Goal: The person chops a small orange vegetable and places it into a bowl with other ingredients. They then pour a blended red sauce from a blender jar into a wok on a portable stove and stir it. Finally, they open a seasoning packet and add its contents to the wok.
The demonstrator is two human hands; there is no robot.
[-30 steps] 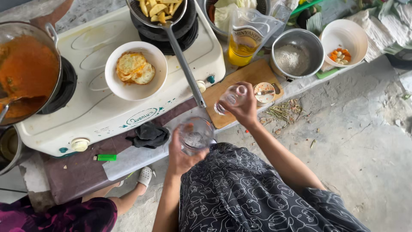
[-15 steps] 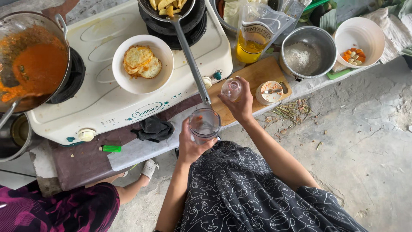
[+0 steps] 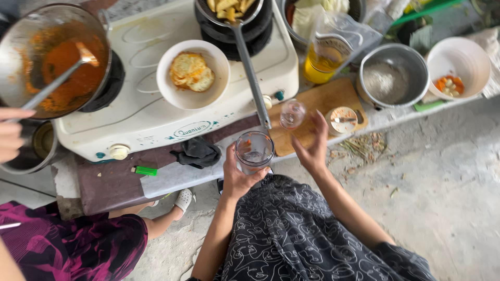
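Your right hand (image 3: pixel 314 147) has let go of the small clear glass (image 3: pixel 292 113) it was gripping a moment ago — its fingers are now spread open, holding nothing, just beside that glass. The small glass stands on the wooden board (image 3: pixel 319 104) at the edge of the surface. Your left hand (image 3: pixel 237 177) is wrapped around the larger drinking glass (image 3: pixel 254 151), held upright in front of the surface, just below the long handle of the frying pan (image 3: pixel 230 13). Next to the small glass on the board sits a little round jar (image 3: pixel 342 119) with a spoon in it. Beyond, on the white stove (image 3: pixel 156 117), rests a white bowl (image 3: pixel 192 74) of fried pieces — and at far left another person's hand (image 3: pixel 10 135) stirs a pot of orange sauce (image 3: pixel 54 57).
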